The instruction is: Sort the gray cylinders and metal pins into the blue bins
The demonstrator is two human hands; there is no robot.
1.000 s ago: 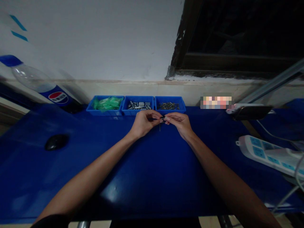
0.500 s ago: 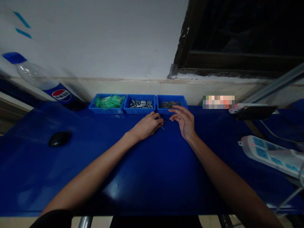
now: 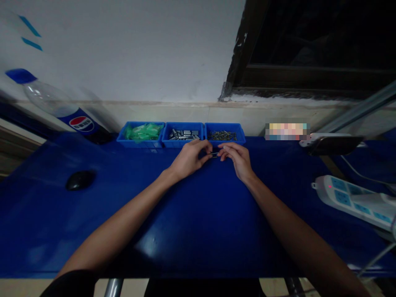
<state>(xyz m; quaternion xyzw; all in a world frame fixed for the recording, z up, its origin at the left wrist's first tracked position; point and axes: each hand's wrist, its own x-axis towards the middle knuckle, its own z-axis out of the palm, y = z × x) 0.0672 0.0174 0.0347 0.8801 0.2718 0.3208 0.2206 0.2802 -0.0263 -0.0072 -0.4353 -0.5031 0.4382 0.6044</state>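
Observation:
My left hand (image 3: 194, 157) pinches a thin metal pin (image 3: 214, 154) between thumb and fingertips, just in front of the blue bins. At the pin's other end are the closed-in fingertips of my right hand (image 3: 236, 159), which grip it too. A small dark sliver shows just below the pin, too small to name. Behind my right hand stands a blue bin (image 3: 241, 133) of thin metal pins. The middle blue bin (image 3: 173, 143), behind my left hand, holds short silver cylinders. Green plastic packaging (image 3: 144, 132) fills the left blue bin (image 3: 123, 143).
A cola bottle (image 3: 69, 110) leans at the back left, and a black mouse (image 3: 79, 180) lies on the blue table (image 3: 185, 231). To the right are a white power strip (image 3: 349, 200), a propped phone (image 3: 332, 145) and cables. The wall (image 3: 139, 53) rises behind the bins.
My left hand has turned, bringing the pin from slanting downward to nearly level. My right fingers have come down and left and closed at the pin's end.

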